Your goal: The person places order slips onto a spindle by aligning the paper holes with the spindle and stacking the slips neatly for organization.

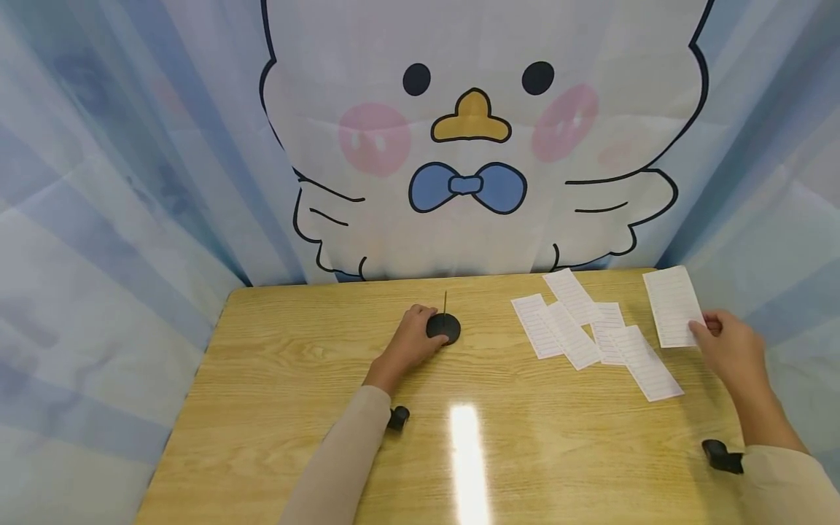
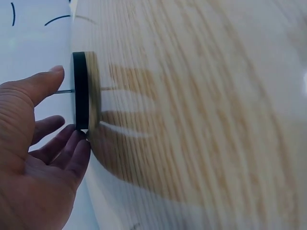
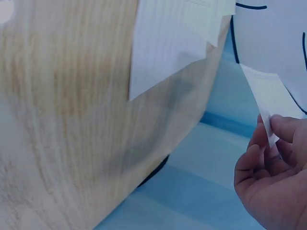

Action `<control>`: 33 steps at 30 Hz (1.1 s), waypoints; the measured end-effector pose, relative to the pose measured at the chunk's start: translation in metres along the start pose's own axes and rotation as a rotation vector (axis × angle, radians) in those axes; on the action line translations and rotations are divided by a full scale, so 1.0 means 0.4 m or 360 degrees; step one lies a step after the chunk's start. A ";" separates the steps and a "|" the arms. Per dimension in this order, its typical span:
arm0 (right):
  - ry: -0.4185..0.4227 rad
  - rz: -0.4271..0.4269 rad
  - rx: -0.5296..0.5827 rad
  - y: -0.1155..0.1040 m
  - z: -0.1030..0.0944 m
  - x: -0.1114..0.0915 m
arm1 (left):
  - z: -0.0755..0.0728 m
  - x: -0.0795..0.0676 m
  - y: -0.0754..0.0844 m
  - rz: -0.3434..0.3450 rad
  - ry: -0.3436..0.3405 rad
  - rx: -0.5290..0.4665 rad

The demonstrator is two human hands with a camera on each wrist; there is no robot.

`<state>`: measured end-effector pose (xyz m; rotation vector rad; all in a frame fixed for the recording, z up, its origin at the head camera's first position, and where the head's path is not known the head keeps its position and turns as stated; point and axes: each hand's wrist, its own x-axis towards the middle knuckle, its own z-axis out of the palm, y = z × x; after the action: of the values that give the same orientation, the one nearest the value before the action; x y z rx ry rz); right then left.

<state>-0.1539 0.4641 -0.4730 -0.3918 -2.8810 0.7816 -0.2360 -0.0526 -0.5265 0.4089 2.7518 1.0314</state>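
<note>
My left hand [image 1: 412,337] is at a receipt spike with a round black base [image 1: 443,329] and a thin upright metal pin [image 1: 445,302]. Its thumb and fingers curl around the near left side of the base; in the left wrist view the fingertips meet the base's edge [image 2: 80,91]. At the right, my right hand [image 1: 731,350] pinches a ruled white paper slip [image 1: 673,306] by its lower corner, between thumb and fingers. The slip is held up off the table in the right wrist view, where the hand [image 3: 276,167] shows close up.
Several more ruled slips [image 1: 571,335] lie overlapping on the wooden table [image 1: 295,408], between the spike and my right hand. A curtain [image 1: 472,240] with a cartoon bird hangs along the back edge, and blue curtains [image 1: 98,292] flank both sides.
</note>
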 end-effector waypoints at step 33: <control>0.0036 -0.0348 0.0130 -0.283 -0.011 -0.007 | -0.150 -0.039 0.056 0.0342 0.0379 -0.0085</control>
<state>-0.1748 0.3711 -0.4116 -0.0733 -2.7968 0.8456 -0.2321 -0.0783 -0.4661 0.6223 2.9289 1.2775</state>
